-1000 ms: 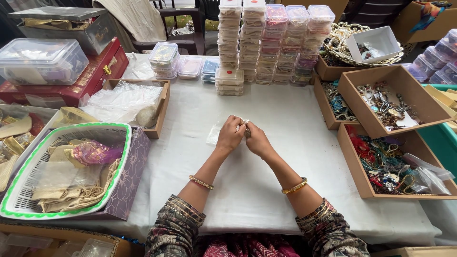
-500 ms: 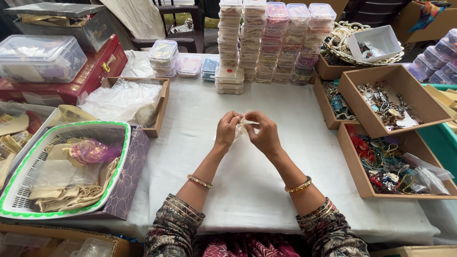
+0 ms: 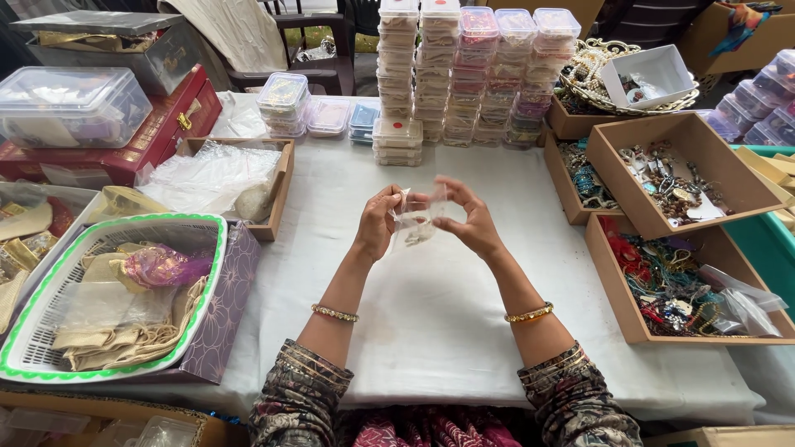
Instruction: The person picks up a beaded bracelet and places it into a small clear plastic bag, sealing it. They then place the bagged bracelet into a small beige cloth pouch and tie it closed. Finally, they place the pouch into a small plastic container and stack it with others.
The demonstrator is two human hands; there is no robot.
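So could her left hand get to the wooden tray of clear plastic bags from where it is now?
Probably yes. The left hand is busy holding the small clear pouch together with the right hand, but only bare white tablecloth lies between it and the wooden tray.

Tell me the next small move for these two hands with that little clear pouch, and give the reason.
Probably part the pouch's top edge. The left hand and right hand hold the small clear pouch between them, lifted above the white table cover, pinching its two sides; a small item seems to sit inside, though that is hard to tell.
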